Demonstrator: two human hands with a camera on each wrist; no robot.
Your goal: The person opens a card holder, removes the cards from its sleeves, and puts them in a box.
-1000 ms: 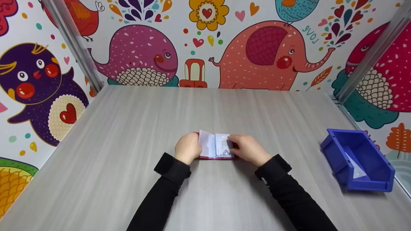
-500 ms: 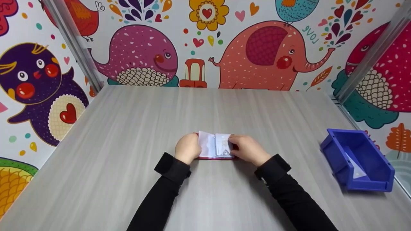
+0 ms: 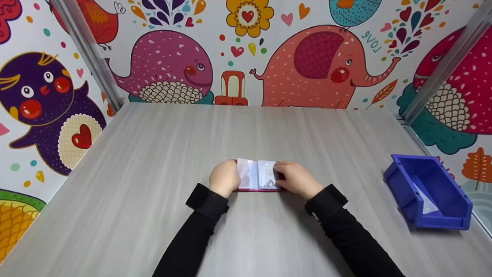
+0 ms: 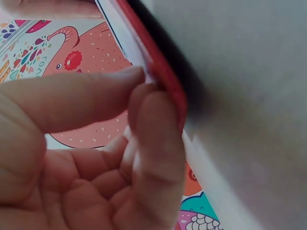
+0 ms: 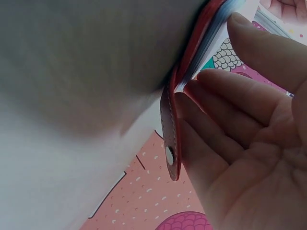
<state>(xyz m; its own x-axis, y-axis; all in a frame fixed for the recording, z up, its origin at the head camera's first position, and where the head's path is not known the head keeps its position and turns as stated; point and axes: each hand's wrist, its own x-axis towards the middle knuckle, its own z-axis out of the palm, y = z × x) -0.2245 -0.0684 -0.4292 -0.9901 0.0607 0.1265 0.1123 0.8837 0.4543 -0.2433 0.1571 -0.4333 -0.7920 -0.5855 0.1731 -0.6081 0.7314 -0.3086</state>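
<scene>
The left hand (image 3: pixel 225 177) pinches the left edge of the red card holder (image 3: pixel 257 175) between thumb and index finger. The right hand (image 3: pixel 300 177) has thumb and fingers apart, lightly curved, touching the right page edges and the strap (image 5: pixel 170 129), which carries a metal snap (image 5: pixel 169 155). The card holder lies unfolded, pale sleeves upward, mid-table. At far right on the table (image 3: pixel 173 146), a blue bin (image 3: pixel 442 222) contains a white flat piece (image 3: pixel 427 202). Beyond the far edge stands a printed wall (image 3: pixel 238 38).
</scene>
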